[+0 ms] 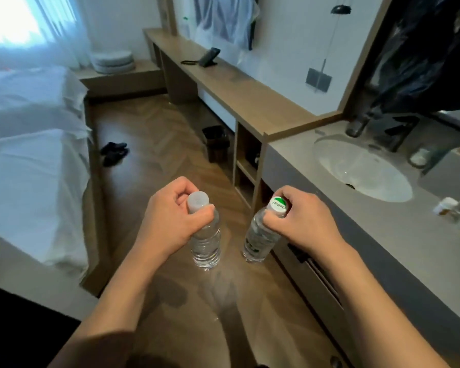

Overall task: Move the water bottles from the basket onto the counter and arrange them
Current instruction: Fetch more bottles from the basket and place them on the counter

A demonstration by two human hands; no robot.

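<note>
A bed (pixel 29 144) with white sheets fills the left side of the room, below a bright curtained window (pixel 16 19). Past its far corner, a low wooden ledge carries a stack of pale round cushions (pixel 114 61). The wooden herringbone floor (pixel 154 144) runs down the middle, with a pair of dark slippers (pixel 114 153) lying near the bed and a dark waste bin (pixel 216 143) standing by the open shelving.

Over the floor, the left hand (pixel 170 221) has its grip clamped on the neck of a clear water bottle (pixel 206 243) with a plain white cap, which hangs upright in the air. Just to its right, apart from it, the right hand (pixel 303 221) has its grip clamped on the neck of a second water bottle (pixel 259 241), its cap marked green and white, beside the near front edge of the table (pixel 383 235).

A long wooden desk (pixel 223 83) along the wall bears a dark telephone (pixel 209 57). The grey table holds a white oval sink (pixel 361 168) with a dark tap behind it, and blurred cups (pixel 454 211) stand at its right edge.
</note>
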